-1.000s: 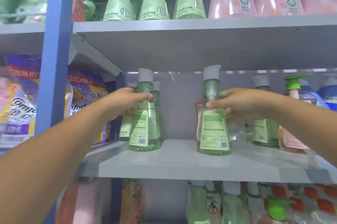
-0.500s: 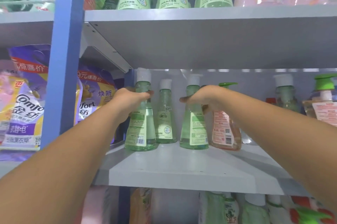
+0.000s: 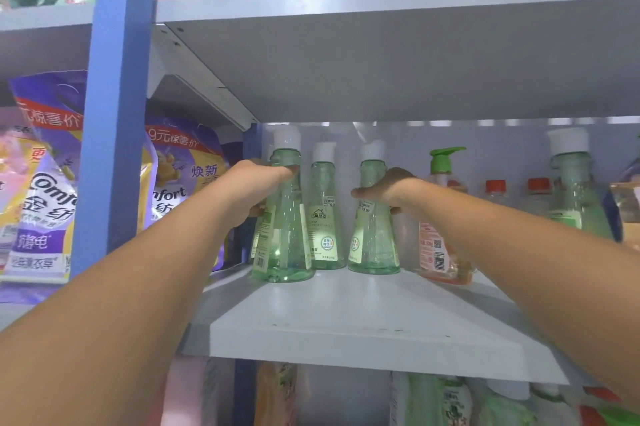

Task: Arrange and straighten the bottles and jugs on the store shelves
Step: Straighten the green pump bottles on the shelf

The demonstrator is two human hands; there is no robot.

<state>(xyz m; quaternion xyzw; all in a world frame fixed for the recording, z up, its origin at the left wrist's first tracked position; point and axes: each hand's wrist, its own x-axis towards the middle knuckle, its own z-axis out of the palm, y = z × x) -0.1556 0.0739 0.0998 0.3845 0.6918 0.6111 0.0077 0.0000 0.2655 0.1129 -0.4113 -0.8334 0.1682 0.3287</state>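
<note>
Three clear green cone-shaped bottles with white caps stand in a row at the back left of the grey middle shelf (image 3: 346,321). My left hand (image 3: 256,186) grips the neck of the leftmost green bottle (image 3: 284,245). The middle green bottle (image 3: 325,235) stands free between my hands. My right hand (image 3: 384,190) grips the neck of the third green bottle (image 3: 372,245), which stands upright close to the middle one. Its fingers wrap round the far side and are partly hidden.
An orange pump bottle with a green pump (image 3: 443,249) stands right of my right hand, then red-capped bottles (image 3: 495,190) and another green bottle (image 3: 575,197). A blue upright post (image 3: 114,114) and purple softener bags (image 3: 45,190) lie left. Shelves above and below hold more bottles.
My right hand has slid its green bottle left and back, so it now stands beside the middle bottle. My left hand has kept hold of the leftmost bottle, and the view has moved closer.
</note>
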